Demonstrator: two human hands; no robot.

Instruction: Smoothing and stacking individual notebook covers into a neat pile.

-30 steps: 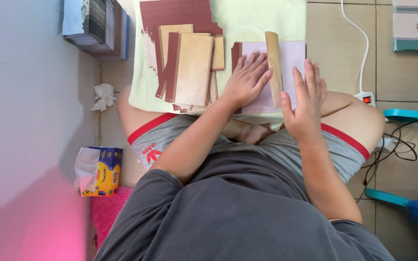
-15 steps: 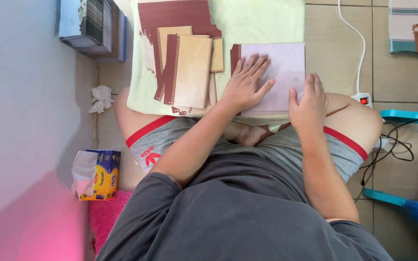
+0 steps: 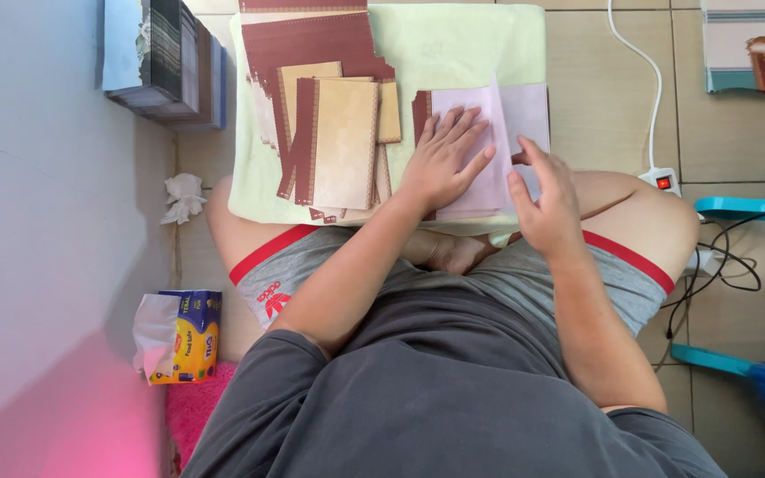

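Card stack: tan rectangular cards with maroon borders (image 3: pixel 340 142) piled loosely at nine o'clock of the left hand; a nudge could slide them.
Left hand (image 3: pixel 446 159): fingers spread flat, pinning the pale pink folded paper sheet (image 3: pixel 480 190) on the light green cloth (image 3: pixel 453 44).
Right hand (image 3: pixel 546 199): at three o'clock, fingertips pinching the sheet's raised flap; it may crease crooked.

The pale pink paper sheet (image 3: pixel 475 150) lies flat on the light green cloth (image 3: pixel 453 44) — just right of the tan card stack (image 3: pixel 338 142) — one fold standing up along its middle.
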